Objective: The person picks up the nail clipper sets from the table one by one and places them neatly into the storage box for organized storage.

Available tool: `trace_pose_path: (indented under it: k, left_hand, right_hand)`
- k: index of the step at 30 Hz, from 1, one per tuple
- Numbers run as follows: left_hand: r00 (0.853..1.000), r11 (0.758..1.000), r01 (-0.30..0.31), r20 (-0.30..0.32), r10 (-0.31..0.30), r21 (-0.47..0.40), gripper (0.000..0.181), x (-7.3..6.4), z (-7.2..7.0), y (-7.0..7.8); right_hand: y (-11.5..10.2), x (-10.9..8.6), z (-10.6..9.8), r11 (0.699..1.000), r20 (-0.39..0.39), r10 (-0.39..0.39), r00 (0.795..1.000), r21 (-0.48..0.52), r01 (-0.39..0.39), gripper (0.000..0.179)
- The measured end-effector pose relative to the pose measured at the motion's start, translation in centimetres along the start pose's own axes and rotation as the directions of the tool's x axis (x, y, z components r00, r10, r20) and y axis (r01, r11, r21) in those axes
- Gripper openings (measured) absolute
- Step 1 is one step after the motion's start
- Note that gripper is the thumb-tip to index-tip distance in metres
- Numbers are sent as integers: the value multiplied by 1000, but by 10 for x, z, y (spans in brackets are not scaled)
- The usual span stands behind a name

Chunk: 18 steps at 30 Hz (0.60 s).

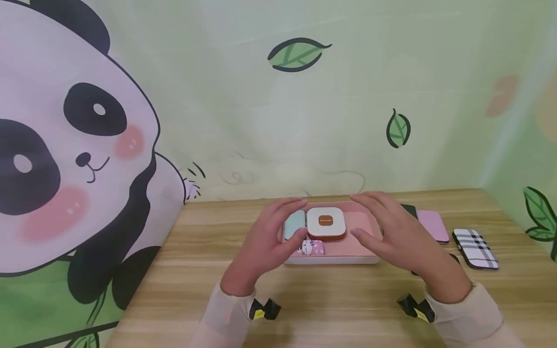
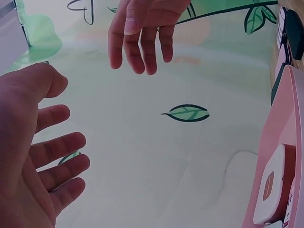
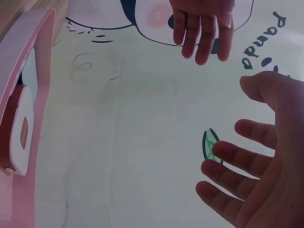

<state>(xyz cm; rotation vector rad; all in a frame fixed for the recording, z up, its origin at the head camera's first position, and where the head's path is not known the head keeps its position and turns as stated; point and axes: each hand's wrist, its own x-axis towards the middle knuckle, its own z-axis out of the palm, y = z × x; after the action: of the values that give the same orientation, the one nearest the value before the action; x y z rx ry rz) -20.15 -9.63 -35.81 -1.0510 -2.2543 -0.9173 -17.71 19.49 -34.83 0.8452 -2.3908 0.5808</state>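
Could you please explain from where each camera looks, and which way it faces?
Head: worn on the head, looking forward and down at the tray on the table; left hand, right hand and both sleeves show.
Left wrist: worn there, facing the backdrop, tray at right edge; left hand large at left, right hand at top.
Right wrist: worn there, facing the backdrop, tray at left edge; right hand large at right, left hand at top.
Shared: both wrist views show the white box and both hands.

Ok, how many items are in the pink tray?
3 visible: white-topped box near the middle, mint case left of it, pink patterned item in front, partly behind the left hand. More may be hidden.
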Motion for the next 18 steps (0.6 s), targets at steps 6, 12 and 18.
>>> trace_pose_path:
  k: [6,12,18]
  left_hand:
    - [1000,1000,-6,16,5,15,50,-1,2,1]
    - [999,999,-38,38,36,32,50,1,6,-1]
    - [998,999,-34,46,32,38,50,-2,6,-2]
  right_hand:
    - [0,-1,0,1000,-3,2,1000,-8,-2,65]
    - [1,-3,-2,1000,-11,-15,1000,-19,15,65]
    - [7,-3,1,1000,16,9,1000,-30,-8,65]
